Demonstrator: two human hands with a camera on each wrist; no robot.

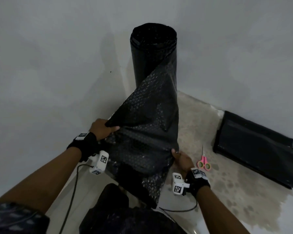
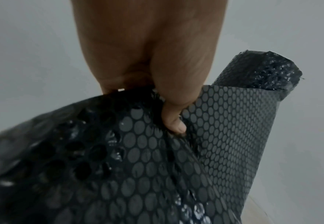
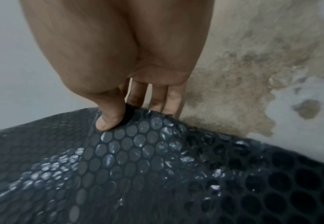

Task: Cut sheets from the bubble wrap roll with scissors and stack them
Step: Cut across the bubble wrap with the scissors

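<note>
Against the grey wall, the upright black bubble wrap roll (image 1: 153, 54) trails its loose sheet (image 1: 142, 132), pinched by left hand (image 1: 101, 128) and right hand (image 1: 183, 160); pink-handled scissors (image 1: 204, 162) lie on the floor near the stacked black sheets (image 1: 254, 149).

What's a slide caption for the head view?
Both hands, left hand and right hand, pinch black bubble wrap pulled from the upright roll; pink scissors lie beside the cut sheets.
</note>
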